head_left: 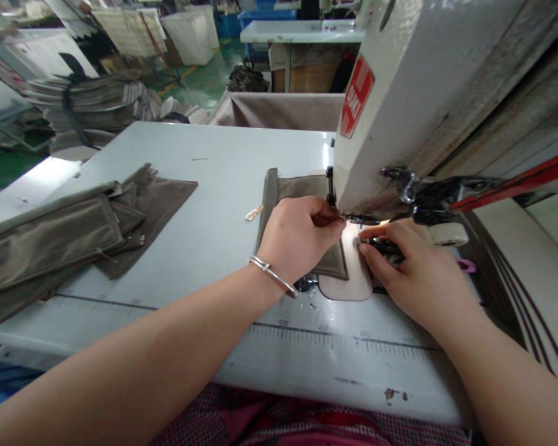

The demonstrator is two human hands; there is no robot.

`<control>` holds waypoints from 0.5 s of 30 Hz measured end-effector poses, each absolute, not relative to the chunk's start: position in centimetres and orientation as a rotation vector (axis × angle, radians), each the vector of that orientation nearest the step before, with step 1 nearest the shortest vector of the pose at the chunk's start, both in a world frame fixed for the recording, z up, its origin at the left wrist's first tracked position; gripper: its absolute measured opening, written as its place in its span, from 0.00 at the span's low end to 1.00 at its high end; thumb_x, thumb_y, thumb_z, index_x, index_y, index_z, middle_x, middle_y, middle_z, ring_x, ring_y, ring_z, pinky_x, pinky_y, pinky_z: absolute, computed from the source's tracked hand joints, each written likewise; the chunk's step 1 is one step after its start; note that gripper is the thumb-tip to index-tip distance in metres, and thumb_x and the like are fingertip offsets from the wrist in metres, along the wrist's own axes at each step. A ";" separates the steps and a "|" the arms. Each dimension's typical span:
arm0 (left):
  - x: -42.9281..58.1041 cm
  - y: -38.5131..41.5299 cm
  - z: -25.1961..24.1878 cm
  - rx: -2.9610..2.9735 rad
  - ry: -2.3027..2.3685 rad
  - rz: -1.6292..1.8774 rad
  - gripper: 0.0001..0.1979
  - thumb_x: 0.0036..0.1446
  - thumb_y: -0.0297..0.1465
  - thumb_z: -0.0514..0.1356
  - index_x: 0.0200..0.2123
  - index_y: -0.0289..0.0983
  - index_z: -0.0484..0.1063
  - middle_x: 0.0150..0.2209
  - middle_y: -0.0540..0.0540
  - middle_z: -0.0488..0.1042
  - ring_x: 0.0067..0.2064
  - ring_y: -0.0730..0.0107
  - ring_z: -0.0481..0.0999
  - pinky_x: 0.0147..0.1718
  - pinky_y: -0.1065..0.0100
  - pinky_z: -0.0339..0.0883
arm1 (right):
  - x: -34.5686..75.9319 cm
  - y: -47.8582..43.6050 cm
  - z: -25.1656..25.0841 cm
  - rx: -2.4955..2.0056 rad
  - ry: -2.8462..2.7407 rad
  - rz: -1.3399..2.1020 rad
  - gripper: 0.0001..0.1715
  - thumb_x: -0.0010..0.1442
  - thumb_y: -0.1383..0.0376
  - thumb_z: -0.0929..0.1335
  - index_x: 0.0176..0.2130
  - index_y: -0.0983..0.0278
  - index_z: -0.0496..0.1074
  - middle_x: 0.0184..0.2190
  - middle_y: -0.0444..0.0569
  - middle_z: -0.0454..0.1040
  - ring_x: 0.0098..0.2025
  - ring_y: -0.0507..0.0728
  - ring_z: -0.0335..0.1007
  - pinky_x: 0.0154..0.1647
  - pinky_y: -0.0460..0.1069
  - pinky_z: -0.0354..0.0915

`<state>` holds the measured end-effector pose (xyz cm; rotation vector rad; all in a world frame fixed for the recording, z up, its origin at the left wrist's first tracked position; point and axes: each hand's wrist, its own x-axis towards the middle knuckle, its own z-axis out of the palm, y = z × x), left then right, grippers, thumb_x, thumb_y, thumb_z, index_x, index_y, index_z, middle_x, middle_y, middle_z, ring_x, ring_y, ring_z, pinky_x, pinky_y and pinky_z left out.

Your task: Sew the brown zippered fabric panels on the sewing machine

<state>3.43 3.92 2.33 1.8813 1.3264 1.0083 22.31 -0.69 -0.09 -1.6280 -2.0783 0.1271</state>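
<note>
A JUKI-type sewing machine [400, 93] stands over the table, its lit needle area partly hidden by my fingers. My left hand [302, 232] is closed in a pinch just left of the needle; whatever lies between the fingertips is too small to name. Under that hand lies an olive-brown fabric piece [302, 184] with stitched edges, and a gold zipper pull [254, 214] sticks out at its left. My right hand [404, 263] is right of the needle, thumb and index finger closed around a dark object [385, 246] that I cannot make out.
More olive-brown fabric pieces [46, 241] lie overlapped on the left of the white table [214, 223]. A printed ruler [325, 336] runs along its front. Beyond are a cloth-lined bin [283, 108] and stacked material [93, 102]. A pink ring [467, 266] shows beside my right hand.
</note>
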 end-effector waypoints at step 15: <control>3.5 3.9 2.5 1.926 1.350 1.017 0.03 0.54 0.27 0.64 0.28 0.36 0.78 0.27 0.51 0.79 0.29 0.71 0.76 0.29 0.71 0.67 | 21.7 -0.7 0.3 -1.708 -1.823 0.180 0.11 0.62 0.57 0.66 0.40 0.60 0.75 0.38 0.51 0.74 0.40 0.61 0.70 0.40 0.55 0.64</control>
